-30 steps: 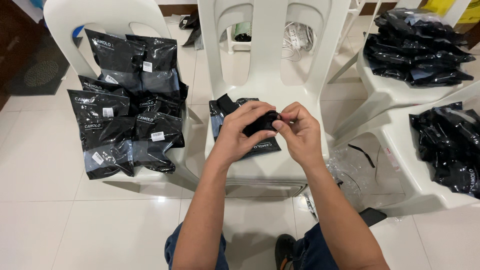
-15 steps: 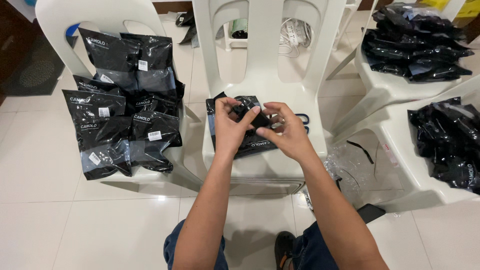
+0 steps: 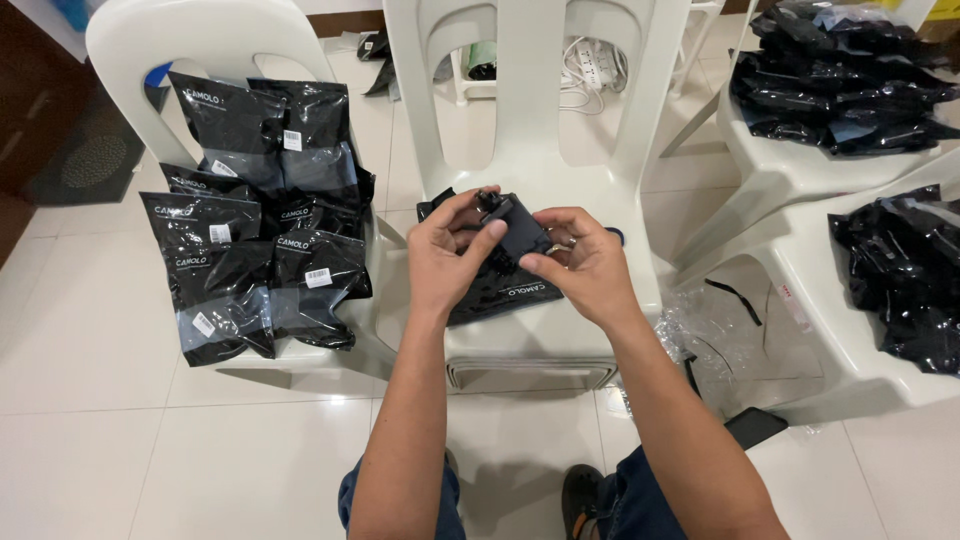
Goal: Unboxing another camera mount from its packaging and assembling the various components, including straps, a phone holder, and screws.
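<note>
I hold a small black boxy plastic device (image 3: 515,228) between both hands above the seat of the white plastic chair (image 3: 560,150) in front of me, my left hand (image 3: 448,255) wrapped around its left side and my right hand (image 3: 585,262) pinching its lower right edge. Just beneath it a flat glossy black plastic pouch (image 3: 500,290) lies on the seat. More black pouches (image 3: 255,230) are stacked on the white chair to my left, and others (image 3: 850,85) are piled on chairs to my right.

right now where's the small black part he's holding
In the head view the small black part is at centre, held between the left hand and right hand above a black bag on the white chair.
</note>
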